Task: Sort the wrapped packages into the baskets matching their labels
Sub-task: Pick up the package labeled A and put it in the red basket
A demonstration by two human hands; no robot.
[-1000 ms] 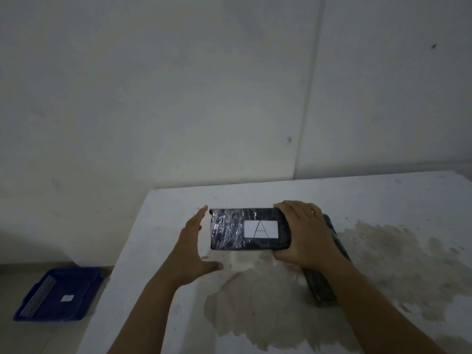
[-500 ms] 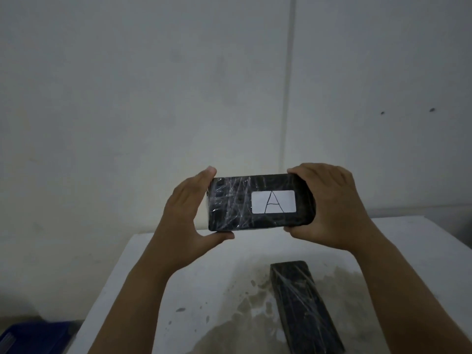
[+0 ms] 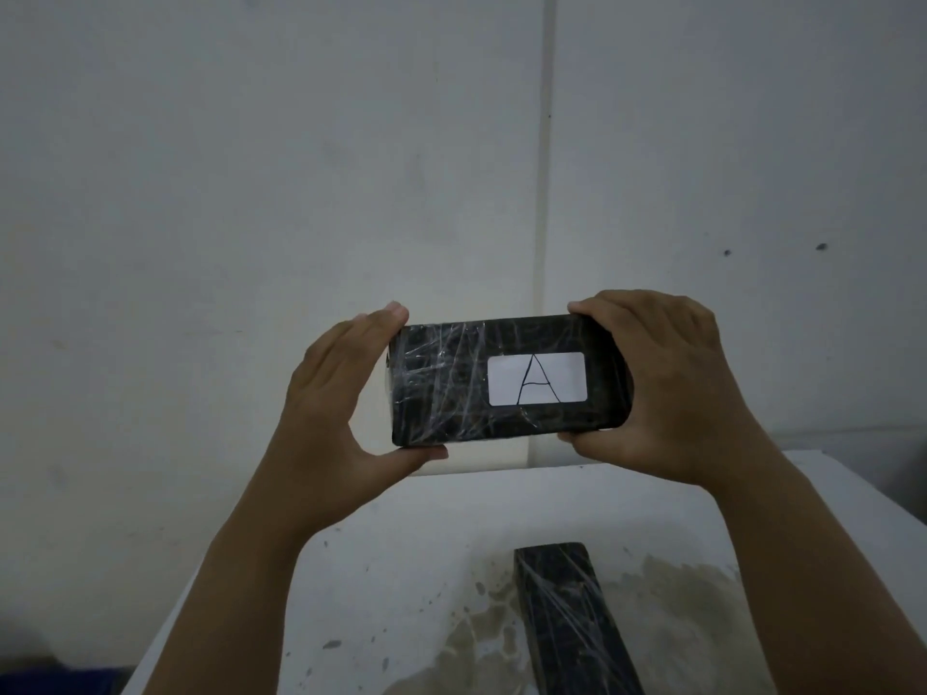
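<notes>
Both hands hold one black package (image 3: 451, 383) up in mid-frame, in front of a pale wall (image 3: 251, 168). The package is wrapped in clear crinkled film and held flat-on to the camera, long side level. A white label (image 3: 537, 378) sits on the right half of its face, hand-drawn letter "A" on it.

Left hand (image 3: 341, 408) grips the package's left end: fingers over the top left corner, thumb under the bottom left edge. Right hand (image 3: 667, 388) clamps the right end the same way, fingers curled over the top right corner, thumb below. Both hands are closed on the package, not spread.

Package is lifted clear of the white table (image 3: 401, 569) in the lower half of the frame. Table surface is stained brownish at lower centre and lower right.

A second black wrapped package (image 3: 572, 624) lies flat on the table at bottom centre, running toward the lower edge of the frame, no label visible on it. It sits below the right forearm, well apart from the held package.

A dark blue shape (image 3: 60, 682) shows at the bottom left corner, too dim to tell what it is.
</notes>
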